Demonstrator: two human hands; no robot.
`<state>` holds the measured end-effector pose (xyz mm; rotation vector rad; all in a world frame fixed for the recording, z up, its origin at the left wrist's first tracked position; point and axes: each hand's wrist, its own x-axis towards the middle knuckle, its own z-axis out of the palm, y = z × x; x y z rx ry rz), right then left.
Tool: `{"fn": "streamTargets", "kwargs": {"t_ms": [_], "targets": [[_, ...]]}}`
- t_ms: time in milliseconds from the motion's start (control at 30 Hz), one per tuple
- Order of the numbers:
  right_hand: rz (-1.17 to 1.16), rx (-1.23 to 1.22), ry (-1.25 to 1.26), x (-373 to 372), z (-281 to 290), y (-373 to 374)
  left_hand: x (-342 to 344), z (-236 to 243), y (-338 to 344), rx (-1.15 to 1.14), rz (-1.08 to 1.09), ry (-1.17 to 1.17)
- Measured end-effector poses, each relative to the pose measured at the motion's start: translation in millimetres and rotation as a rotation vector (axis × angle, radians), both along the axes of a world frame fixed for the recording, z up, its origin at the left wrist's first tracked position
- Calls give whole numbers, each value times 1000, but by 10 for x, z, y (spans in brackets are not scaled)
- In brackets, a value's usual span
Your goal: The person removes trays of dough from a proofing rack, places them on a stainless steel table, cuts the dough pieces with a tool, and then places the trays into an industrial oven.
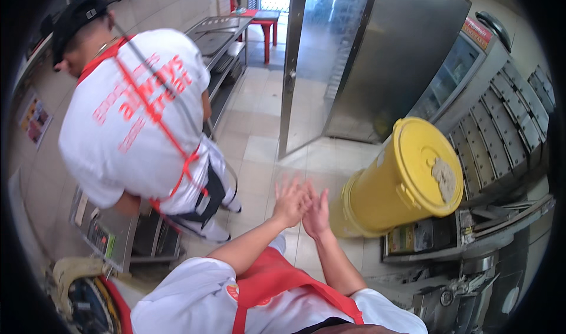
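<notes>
My left hand (pixel 290 204) and my right hand (pixel 316 213) meet in front of my red apron (pixel 268 278), fingertips raised and slightly blurred, the palms touching or nearly so. Fingers on both are apart, and I see nothing held in either. Just to the right of them stands a tall yellow plastic barrel (pixel 375 198) with a lid (pixel 415 160) on top and a pale, lumpy cloth or mass (pixel 443 181) on that lid.
A co-worker (pixel 106 133) in white shirt and red apron straps faces the left counter (pixel 103 242). Ahead are steel shelving (pixel 215 39), a red table (pixel 265 21), a glass-and-metal door (pixel 289 104) and a steel cabinet (pixel 389 57). A fridge (pixel 442 80) and machinery (pixel 448 298) line the right.
</notes>
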<state>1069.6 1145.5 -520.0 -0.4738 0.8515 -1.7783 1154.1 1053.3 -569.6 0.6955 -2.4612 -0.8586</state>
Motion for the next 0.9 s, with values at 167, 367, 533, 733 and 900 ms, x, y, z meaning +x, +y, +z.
{"fn": "streamTargets", "kwargs": {"t_ms": [167,367,533,733,900], "targets": [[-5,-21,1252,-794,1274,-811,-918,-345,-1075,1635,218,439],[37,1109,1351,-2519,-648,-1539,-2063,1611,-2408,1697,-333,975],[226,923,1115,-2949,-1064,-2338,-2385,2554,-4252,51,387,1005],[542,282,1282,-2846,-713,-4836,-3081,2162,-5474,-109,413,789],[881,-262,1312,-2479,-383,-6341,-2964,2193,-6174,-247,403,729]]}}
